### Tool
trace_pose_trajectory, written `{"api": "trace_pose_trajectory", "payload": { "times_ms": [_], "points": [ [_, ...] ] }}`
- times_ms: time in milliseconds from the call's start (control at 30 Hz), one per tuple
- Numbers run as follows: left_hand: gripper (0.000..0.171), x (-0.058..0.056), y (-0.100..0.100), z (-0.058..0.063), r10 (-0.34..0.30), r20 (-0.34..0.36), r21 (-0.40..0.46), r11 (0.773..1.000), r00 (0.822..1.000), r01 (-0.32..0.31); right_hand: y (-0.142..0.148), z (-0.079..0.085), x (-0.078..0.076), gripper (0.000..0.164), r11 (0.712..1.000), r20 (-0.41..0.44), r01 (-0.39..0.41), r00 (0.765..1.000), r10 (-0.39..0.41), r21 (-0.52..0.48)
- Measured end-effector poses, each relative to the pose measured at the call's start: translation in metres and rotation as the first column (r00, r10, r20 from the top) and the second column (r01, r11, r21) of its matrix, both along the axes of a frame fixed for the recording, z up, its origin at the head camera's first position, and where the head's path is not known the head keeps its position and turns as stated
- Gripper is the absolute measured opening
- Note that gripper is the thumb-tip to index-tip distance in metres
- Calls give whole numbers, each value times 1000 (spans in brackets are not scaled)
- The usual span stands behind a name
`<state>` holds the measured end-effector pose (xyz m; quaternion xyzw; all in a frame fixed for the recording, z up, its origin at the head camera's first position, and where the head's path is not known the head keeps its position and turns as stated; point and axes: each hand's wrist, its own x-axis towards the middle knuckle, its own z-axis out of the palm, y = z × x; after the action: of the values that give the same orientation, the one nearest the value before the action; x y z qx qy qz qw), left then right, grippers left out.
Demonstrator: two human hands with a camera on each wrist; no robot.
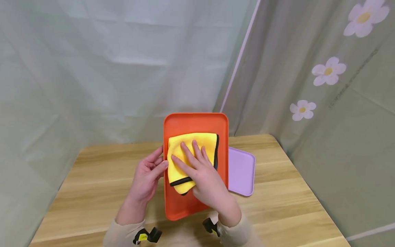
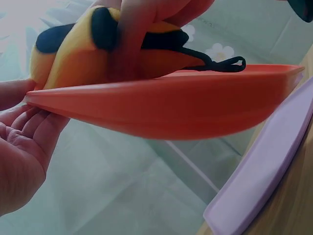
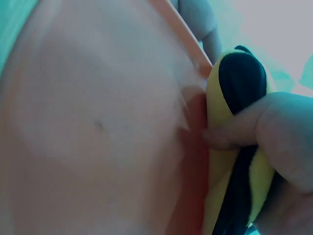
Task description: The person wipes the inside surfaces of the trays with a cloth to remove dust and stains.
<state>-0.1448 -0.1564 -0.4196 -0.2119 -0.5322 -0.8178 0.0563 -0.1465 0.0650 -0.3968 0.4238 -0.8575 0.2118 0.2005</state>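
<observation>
Apparently, 2-handed wiping is underway: the left hand [image 1: 148,175] pinches the orange rectangular plastic tray [image 1: 197,122]; the right hand [image 1: 207,176], fingers spread, presses the folded yellow black-edged cloth [image 1: 177,173] inside; another stroke likely needs steady support.

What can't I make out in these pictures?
Head view: left part of the purple tray, hidden by the orange tray.
Head view: middle of the yellow cloth, under the right hand.
Head view: print on the left wrist label, too small.
Left wrist view: purple tray's end, cut off by edge.
</observation>
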Motion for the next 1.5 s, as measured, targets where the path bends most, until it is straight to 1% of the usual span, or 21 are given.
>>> {"api": "trace_pose_trajectory", "payload": {
  "times_ms": [100,167,333,467,633,733,833,933,1067,1200,1333,1500],
  "points": [
    [53,-2,0,-2,-2,-1,9,1000,1000,2,-6,-5,1,125,999,-6,18,1000,-18,45],
    [53,-4,-1,-2,8,-5,15,1000,1000,-8,-11,-7,0,126,997,-10,26,1000,-26,69],
    [53,-5,-4,-2,33,-22,22,999,999,-32,-14,-9,-4,128,995,-23,37,999,-35,93],
    [52,-6,-4,-3,27,-19,27,999,999,-26,-7,-9,-9,127,995,-34,44,999,-41,93],
    [51,-8,-3,-3,21,2,36,999,1000,-21,1,-8,-15,125,995,-25,34,999,-32,91],
    [51,-9,-3,-2,31,10,58,998,999,-31,6,-7,-18,123,994,1,44,999,-44,99],
    [52,-8,-5,-1,43,9,87,995,999,-43,12,-5,-20,116,991,27,67,997,-70,112],
    [52,-9,-6,1,38,-2,118,992,999,-38,19,-2,-23,112,993,55,70,996,-76,99],
    [51,-9,-7,3,21,-7,148,989,1000,-20,25,1,-26,112,997,83,43,995,-48,62],
    [50,-10,-6,3,22,11,164,986,1000,-24,29,1,-28,113,998,76,36,996,-41,58],
    [48,-10,-5,3,32,29,177,984,999,-36,31,0,-30,113,997,55,65,996,-67,47],
    [47,-12,-4,3,38,36,185,982,999,-44,33,1,-32,107,995,31,93,995,-94,21]
  ]
}}
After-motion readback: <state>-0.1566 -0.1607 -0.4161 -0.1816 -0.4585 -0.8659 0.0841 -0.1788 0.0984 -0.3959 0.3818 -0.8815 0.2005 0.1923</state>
